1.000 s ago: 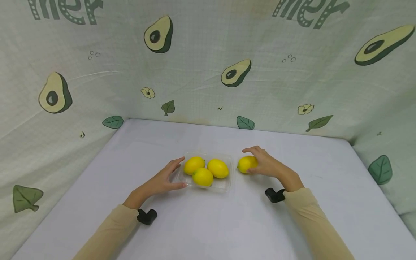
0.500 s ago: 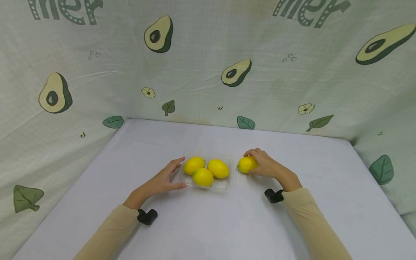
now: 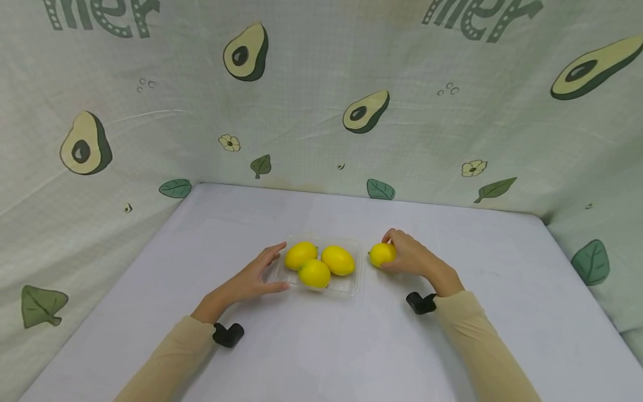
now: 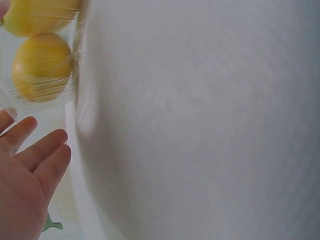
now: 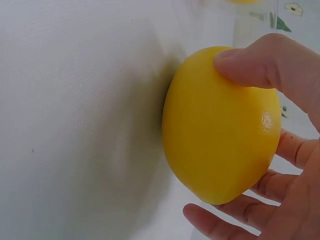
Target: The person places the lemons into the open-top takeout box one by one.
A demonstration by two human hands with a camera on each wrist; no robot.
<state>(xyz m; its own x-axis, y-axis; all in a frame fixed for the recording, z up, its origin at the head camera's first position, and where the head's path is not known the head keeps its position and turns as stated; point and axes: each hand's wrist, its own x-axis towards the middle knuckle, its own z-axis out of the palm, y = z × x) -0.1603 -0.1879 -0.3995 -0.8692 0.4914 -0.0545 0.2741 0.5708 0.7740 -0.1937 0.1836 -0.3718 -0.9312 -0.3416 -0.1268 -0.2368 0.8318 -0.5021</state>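
Note:
In the head view a clear plastic container (image 3: 345,286) holds three yellow lemons (image 3: 337,261). My left hand (image 3: 253,278) is at its left end, thumb by the near corner and forefinger by the far one. From the left wrist view, those fingers (image 4: 47,152) look spread and fairly straight, close to the container's wall (image 4: 47,97). To the right of the container, my right hand (image 3: 414,258) grips another lemon (image 3: 380,254). The right wrist view has the thumb pressed on one side of this lemon (image 5: 220,135) and the other fingers partly hidden behind it.
A white cloth covers the table (image 3: 321,346). Behind and at the sides hangs a pale curtain (image 3: 301,111) printed with avocados and leaves. A black wrist camera (image 3: 228,335) sits on the left wrist, another black camera (image 3: 421,303) on the right.
My right hand has closed its fingers around the lone lemon, which has shifted very slightly. The left hand and the container have stayed in place.

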